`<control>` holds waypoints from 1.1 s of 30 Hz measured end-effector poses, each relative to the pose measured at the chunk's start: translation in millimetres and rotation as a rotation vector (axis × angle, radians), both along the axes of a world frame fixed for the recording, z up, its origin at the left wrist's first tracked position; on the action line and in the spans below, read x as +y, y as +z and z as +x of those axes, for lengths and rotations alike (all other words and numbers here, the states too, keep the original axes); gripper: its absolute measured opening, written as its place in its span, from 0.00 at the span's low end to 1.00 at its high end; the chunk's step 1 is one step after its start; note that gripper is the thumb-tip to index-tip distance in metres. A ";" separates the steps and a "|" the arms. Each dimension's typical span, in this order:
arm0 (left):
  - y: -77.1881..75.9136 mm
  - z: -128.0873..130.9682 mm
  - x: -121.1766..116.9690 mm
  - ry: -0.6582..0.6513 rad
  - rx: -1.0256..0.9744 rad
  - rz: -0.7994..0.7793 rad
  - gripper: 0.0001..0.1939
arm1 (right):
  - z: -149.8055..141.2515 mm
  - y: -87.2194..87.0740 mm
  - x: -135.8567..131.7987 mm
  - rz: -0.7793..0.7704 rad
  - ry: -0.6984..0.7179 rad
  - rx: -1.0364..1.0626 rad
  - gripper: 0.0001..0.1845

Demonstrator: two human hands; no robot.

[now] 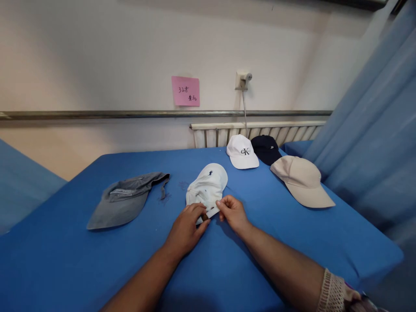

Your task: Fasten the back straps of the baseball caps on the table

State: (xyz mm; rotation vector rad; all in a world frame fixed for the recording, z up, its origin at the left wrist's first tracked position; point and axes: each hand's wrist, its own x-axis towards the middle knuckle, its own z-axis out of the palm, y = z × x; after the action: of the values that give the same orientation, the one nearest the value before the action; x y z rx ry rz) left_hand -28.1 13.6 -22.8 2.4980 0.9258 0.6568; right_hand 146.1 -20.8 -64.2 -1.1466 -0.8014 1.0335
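On the blue cloth [65, 264]: pale cap [208, 187], between the grey cap [126, 201] and beige cap [297, 175]
My left fingers [199, 208]: closed on its back edge
My right fingers [223, 206]: pinching its white strap [212, 212]

- Left hand [185, 229] and right hand [234, 213]: bare, like both forearms [286, 266].
- At four o'clock, right sleeve [352, 299]: beige openwork cuff [331, 289], patterned fabric beyond, touched with purple.

Both forearms [282, 265] angle inward, left grip [186, 227] kinda curled palm-down, right grip [234, 214] in a tidy little thumb-and-finger pinch.
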 end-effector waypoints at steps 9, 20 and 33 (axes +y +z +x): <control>1.6 -1.6 4.2 0.136 -0.224 -0.062 0.08 | 8.1 12.8 -15.4 -0.278 0.283 0.301 0.25; 4.1 1.1 -2.1 0.039 -0.213 -0.184 0.09 | 5.8 12.6 -8.4 -0.125 0.252 0.577 0.16; -1.2 0.6 0.5 0.098 -0.215 -0.204 0.09 | 3.8 11.8 -14.8 0.011 0.355 0.325 0.23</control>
State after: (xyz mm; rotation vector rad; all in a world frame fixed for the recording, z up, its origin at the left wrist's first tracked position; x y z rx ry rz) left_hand -27.4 14.2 -24.1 2.1670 0.9854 0.8022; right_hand 149.9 -35.6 -52.4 -0.8110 -0.7613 1.4648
